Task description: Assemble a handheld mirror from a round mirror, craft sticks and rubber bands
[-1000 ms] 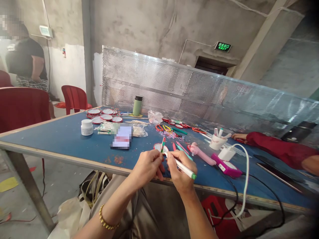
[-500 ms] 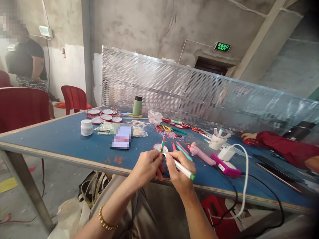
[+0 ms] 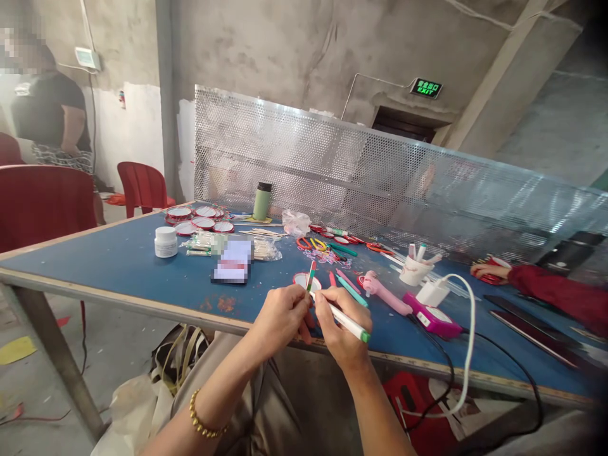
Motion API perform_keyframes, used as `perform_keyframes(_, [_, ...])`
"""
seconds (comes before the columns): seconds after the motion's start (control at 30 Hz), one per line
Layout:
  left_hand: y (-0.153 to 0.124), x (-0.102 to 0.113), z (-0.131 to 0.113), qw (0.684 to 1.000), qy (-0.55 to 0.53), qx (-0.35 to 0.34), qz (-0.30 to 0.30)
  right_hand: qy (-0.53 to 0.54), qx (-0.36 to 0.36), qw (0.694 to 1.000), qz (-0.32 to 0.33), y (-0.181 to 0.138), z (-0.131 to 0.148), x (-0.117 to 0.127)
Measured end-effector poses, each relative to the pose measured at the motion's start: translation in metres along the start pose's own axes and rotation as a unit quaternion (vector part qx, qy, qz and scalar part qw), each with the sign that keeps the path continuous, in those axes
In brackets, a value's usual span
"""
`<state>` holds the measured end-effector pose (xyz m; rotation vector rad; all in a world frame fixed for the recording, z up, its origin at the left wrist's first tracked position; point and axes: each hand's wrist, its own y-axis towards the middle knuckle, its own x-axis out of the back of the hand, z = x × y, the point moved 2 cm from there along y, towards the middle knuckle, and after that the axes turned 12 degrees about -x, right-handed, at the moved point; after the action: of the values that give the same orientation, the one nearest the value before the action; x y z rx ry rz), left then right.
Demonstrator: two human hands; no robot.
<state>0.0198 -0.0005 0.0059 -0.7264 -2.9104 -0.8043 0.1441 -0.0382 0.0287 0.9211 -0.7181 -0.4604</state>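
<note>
My left hand (image 3: 285, 311) pinches a thin flat stick (image 3: 311, 276), coloured red, white and green, which points up and slightly right. Held like a pen in my right hand (image 3: 344, 323) is a white marker (image 3: 346, 322) with a green end; its tip meets the stick near my left fingertips. Just behind the stick, a round white disc with a red rim (image 3: 300, 278) lies on the table, partly covered by my fingers. Pink, red and teal pens (image 3: 351, 290) lie right of it.
On the blue table (image 3: 118, 266) are a white jar (image 3: 166, 242), a phone (image 3: 232, 261), a green flask (image 3: 262, 201), a pink handheld fan (image 3: 386, 294), a cup of markers (image 3: 415, 267) and cables. At right, a co-worker's hand (image 3: 491, 271) touches red items. A perforated metal screen (image 3: 304, 164) stands behind.
My hands, the stick and the marker stay nearly in place. The co-worker's hand at the right has drawn slightly right, with red items at its fingers.
</note>
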Motion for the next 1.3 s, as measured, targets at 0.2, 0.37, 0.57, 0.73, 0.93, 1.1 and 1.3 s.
perform_keyframes(0.2, [-0.0001, 0.0013, -0.0003, 1.000, 0.019, -0.008, 0.001, -0.008, 0.005, 1.000, 0.001, 0.0009, 0.0003, -0.0003])
perform_keyframes(0.37, [0.0005, 0.0009, -0.0007, 1.000, 0.027, -0.013, 0.004, -0.004, 0.006, 1.000, 0.000, 0.0011, -0.0006, -0.0008])
perform_keyframes(0.57, [0.0012, 0.0010, -0.0017, 0.999, 0.033, -0.010, 0.005, -0.002, 0.013, 1.000, 0.004, 0.0024, 0.0007, -0.0008])
perform_keyframes(0.73, [0.0008, 0.0010, -0.0012, 0.999, 0.034, -0.013, 0.008, -0.001, 0.019, 1.000, 0.009, 0.0019, 0.0008, -0.0010])
perform_keyframes(0.93, [0.0017, 0.0012, -0.0015, 1.000, 0.028, -0.011, 0.006, -0.006, 0.018, 1.000, 0.011, 0.0015, -0.0004, -0.0009])
perform_keyframes(1.1, [0.0016, 0.0008, -0.0006, 1.000, 0.016, -0.014, 0.006, 0.004, -0.001, 1.000, -0.011, 0.0003, -0.0008, 0.0002])
perform_keyframes(1.3, [0.0013, 0.0004, 0.0002, 1.000, 0.009, -0.006, 0.004, 0.003, 0.001, 1.000, -0.001, 0.0009, -0.0008, -0.0008])
